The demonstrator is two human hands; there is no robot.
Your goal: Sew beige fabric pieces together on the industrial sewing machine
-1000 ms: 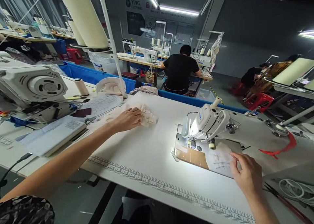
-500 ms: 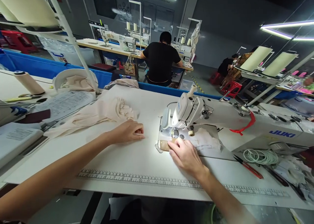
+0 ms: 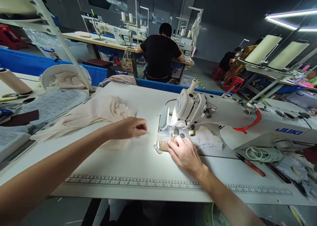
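My left hand (image 3: 131, 128) hovers low over the white table (image 3: 128, 160), to the left of the sewing machine (image 3: 189, 108). Its fingers are curled in a loose pinch, and I cannot make out what they hold. A pile of pale beige fabric (image 3: 99, 113) lies just behind it. My right hand (image 3: 184, 155) lies flat on the machine bed in front of the needle, with its fingers stretched over a tan patch (image 3: 163, 146). Beside them is a white fabric piece (image 3: 209, 140). The machine's lamp lights this spot.
A ruler strip (image 3: 128, 183) runs along the table's front edge. Red-handled scissors (image 3: 250, 165) and a coil of white cord (image 3: 264, 154) lie to the right. Papers (image 3: 54, 102) and a thread cone (image 3: 13, 81) are on the left. A person in black (image 3: 159, 54) sits with their back to me at another machine.
My left hand left the beige fabric pile and came toward the machine with its fingers curled. My right hand moved left onto the bed by the needle. The view swung right.
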